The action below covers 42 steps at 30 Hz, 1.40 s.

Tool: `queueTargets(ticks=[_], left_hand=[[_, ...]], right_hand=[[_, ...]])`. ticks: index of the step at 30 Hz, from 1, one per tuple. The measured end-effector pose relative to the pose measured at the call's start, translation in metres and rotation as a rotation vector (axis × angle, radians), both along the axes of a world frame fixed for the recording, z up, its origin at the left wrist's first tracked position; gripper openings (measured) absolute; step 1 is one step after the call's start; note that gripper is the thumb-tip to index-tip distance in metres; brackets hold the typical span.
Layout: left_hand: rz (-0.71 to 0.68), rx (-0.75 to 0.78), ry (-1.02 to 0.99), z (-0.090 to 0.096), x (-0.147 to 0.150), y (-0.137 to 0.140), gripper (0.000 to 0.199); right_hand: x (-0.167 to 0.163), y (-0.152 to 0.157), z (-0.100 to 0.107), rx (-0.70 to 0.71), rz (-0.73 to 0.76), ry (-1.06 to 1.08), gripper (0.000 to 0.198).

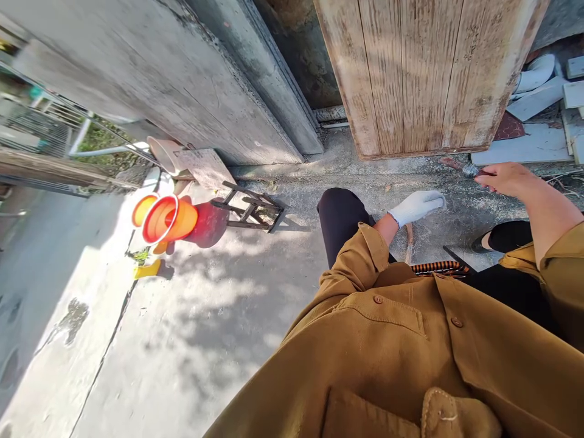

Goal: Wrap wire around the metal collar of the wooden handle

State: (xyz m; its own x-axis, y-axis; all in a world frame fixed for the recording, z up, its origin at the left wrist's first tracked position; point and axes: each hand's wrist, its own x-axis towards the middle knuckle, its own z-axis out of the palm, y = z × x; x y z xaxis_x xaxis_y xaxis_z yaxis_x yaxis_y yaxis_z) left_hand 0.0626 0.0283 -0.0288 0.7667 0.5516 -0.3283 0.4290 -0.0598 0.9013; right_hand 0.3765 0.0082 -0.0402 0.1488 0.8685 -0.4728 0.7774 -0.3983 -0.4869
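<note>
In my bare right hand (508, 179), at the right, is a short tool with a silvery wire-wound neck (469, 170) and a reddish-brown end. I cannot make out its kind. It points left, toward the foot of the weathered plank panel (410, 79). My left hand (417, 208) wears a white knitted glove and hovers over my lap, its fingers pressed together and bent. Whatever lies between those fingers is hidden. Below the glove, a curved brown strip (409, 237) shows against the concrete.
An orange-and-black woven seat (440, 267) is under me. Left of my knee stands a dark wooden stool frame (250, 210), beyond it orange buckets (182, 219) and a yellow object (146, 269). White pipe (538, 73) and boards (529, 143) are piled at right.
</note>
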Motion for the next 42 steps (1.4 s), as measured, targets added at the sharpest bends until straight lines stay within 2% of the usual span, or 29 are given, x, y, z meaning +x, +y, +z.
queueTargets(ticks=[3, 6, 8, 11, 12, 14, 15, 18, 19, 20, 22, 27, 31, 34, 36, 38, 40, 42], left_hand=[[0.045, 0.083, 0.020, 0.009, -0.004, 0.004, 0.027], [0.050, 0.150, 0.041, 0.015, -0.009, 0.007, 0.027], [0.058, 0.180, 0.056, 0.015, -0.011, 0.009, 0.026], [0.091, 0.187, 0.068, 0.012, -0.013, 0.014, 0.024], [0.109, 0.179, 0.068, 0.010, -0.012, 0.016, 0.024], [0.140, 0.152, 0.060, 0.006, -0.011, 0.019, 0.022], [0.154, 0.131, 0.047, 0.004, -0.010, 0.020, 0.022], [0.127, 0.020, -0.005, 0.006, -0.006, 0.014, 0.026], [0.099, -0.019, -0.017, 0.008, -0.005, 0.011, 0.028], [0.072, -0.045, -0.017, 0.011, -0.004, 0.007, 0.028], [0.029, -0.055, 0.003, 0.018, -0.002, 0.002, 0.026], [0.001, 0.016, 0.065, 0.022, -0.001, 0.000, 0.027], [-0.072, 0.164, 0.103, 0.015, -0.003, 0.003, 0.026], [-0.129, 0.204, 0.146, 0.013, -0.005, 0.004, 0.027], [-0.153, 0.147, 0.120, 0.013, -0.005, 0.005, 0.027], [-0.135, 0.055, 0.044, 0.011, -0.005, 0.006, 0.026], [-0.043, -0.047, -0.040, 0.008, -0.005, 0.007, 0.023], [0.093, -0.142, -0.103, 0.005, -0.005, 0.007, 0.022]], right_hand=[[-0.005, 0.005, -0.002, -0.180, 0.110, -0.124, 0.045], [-0.022, 0.002, 0.001, -0.223, 0.237, -0.118, 0.042], [-0.035, -0.005, 0.004, -0.299, 0.343, -0.010, 0.041], [-0.049, -0.018, 0.016, -0.491, 0.580, 0.302, 0.046], [-0.050, -0.021, 0.022, -0.505, 0.621, 0.401, 0.049], [-0.046, -0.024, 0.034, -0.418, 0.583, 0.551, 0.056], [-0.042, -0.025, 0.040, -0.322, 0.503, 0.609, 0.059], [-0.030, -0.022, 0.047, 0.015, 0.120, 0.751, 0.061], [-0.028, -0.021, 0.045, 0.088, -0.005, 0.763, 0.059], [-0.026, -0.019, 0.042, 0.120, -0.100, 0.743, 0.055], [-0.023, -0.016, 0.033, 0.081, -0.182, 0.624, 0.045], [-0.018, -0.006, 0.013, -0.041, -0.082, 0.296, 0.033], [-0.021, -0.005, 0.009, -0.184, 0.126, 0.064, 0.040], [-0.031, -0.014, 0.014, -0.391, 0.370, 0.150, 0.049], [-0.038, -0.020, 0.021, -0.505, 0.541, 0.303, 0.052], [-0.041, -0.024, 0.031, -0.526, 0.638, 0.448, 0.054], [-0.038, -0.025, 0.042, -0.444, 0.609, 0.543, 0.058], [-0.032, -0.024, 0.051, -0.297, 0.451, 0.584, 0.063]])
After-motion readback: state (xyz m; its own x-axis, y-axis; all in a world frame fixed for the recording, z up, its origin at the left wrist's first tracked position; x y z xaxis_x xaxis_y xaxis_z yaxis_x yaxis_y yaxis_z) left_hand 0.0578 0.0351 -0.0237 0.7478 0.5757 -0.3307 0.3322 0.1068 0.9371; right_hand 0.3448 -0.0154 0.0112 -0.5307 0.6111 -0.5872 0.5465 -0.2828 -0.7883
